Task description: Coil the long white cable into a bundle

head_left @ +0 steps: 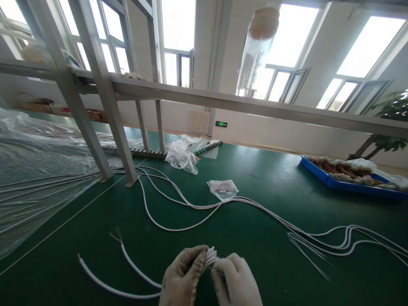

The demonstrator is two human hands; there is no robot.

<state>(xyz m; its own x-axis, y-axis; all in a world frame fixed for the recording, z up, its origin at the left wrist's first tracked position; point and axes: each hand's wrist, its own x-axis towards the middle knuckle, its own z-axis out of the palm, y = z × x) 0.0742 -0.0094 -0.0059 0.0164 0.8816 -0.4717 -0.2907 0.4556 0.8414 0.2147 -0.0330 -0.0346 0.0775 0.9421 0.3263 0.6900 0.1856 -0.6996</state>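
Note:
My gloved left hand [186, 274] is closed around a bundle of short white tube-like pieces [211, 256], their ends fanned toward the right. Thumb and fingers of my gloved right hand [236, 278] are pinched at the right side of this bundle; what lies between them is too small to make out. Two white cable ends [105, 288] reach out from behind my left hand toward the left. The upper one shows bare coloured wires [117, 236] at its tip.
Long white cables [181, 230] run across the green table [274, 263]. A clear bag [223, 188] of thin pieces lies beyond my hands. Loose thin white strands [307, 250] are at right, a blue tray [338, 182] farther back. Metal frame posts [108, 97] stand at left.

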